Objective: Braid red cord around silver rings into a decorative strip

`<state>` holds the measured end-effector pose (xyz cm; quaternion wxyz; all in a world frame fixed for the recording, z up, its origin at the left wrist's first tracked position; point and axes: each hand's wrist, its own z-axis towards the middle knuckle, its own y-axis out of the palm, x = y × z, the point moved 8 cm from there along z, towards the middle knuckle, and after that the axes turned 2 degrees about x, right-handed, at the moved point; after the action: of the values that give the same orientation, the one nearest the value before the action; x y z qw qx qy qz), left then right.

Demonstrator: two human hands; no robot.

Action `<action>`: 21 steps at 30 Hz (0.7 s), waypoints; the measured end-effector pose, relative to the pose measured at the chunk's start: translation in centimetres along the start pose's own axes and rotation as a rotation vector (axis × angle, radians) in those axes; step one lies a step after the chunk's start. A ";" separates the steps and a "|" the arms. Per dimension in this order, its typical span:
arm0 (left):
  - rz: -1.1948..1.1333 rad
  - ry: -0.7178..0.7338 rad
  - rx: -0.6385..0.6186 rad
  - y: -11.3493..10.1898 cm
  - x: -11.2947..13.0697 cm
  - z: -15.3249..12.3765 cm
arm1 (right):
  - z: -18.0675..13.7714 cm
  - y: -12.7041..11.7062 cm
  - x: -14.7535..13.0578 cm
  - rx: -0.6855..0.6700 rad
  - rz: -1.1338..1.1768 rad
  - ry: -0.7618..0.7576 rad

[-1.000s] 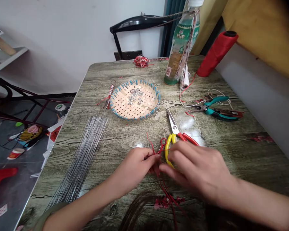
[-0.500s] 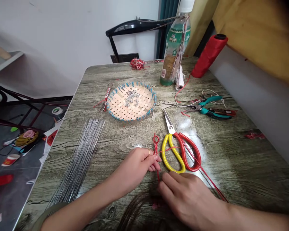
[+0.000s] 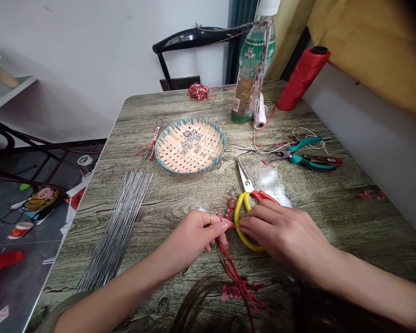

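My left hand (image 3: 204, 230) pinches a knotted red cord (image 3: 230, 208) between thumb and fingers; a small loop sticks up above the pinch and several loose strands (image 3: 236, 273) hang below it. My right hand (image 3: 280, 231) is closed on a red strand that runs taut across from the left fingertips. Beneath the right hand lie scissors (image 3: 247, 185) with one yellow and one red handle, their blades pointing away. The red handle is mostly covered by that hand.
A woven basket (image 3: 166, 157) holds small silvery pieces. Thin metal wires (image 3: 118, 231) lie at left. Pliers (image 3: 305, 155), a red thread spool (image 3: 302, 78), a bottle (image 3: 251, 74) with braided cords, and a red-white thread bundle (image 3: 198, 91) stand or lie farther back.
My right hand has moved up and over the scissors, drawing a red strand to the right. The cord's loop has tilted rightward, and the loose strands now hang visibly below my left hand.
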<state>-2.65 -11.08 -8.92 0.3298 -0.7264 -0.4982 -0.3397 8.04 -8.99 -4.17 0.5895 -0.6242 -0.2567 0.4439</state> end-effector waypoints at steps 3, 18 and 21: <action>-0.065 -0.029 0.047 -0.4 -0.3 0.0 | -1.0 -1.0 -1.0 0.026 -0.014 -0.067; 0.544 0.538 0.314 -1.7 2.6 -2.8 | 2.5 0.3 -0.2 -0.012 0.463 0.117; 0.684 0.811 0.334 -0.6 3.3 -3.8 | 3.6 0.9 -0.6 -0.046 0.425 0.051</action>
<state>-2.96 -12.34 -4.00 0.6973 -0.5957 -0.1143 -0.3819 4.53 -7.84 -4.58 0.4745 -0.6887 -0.1146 0.5361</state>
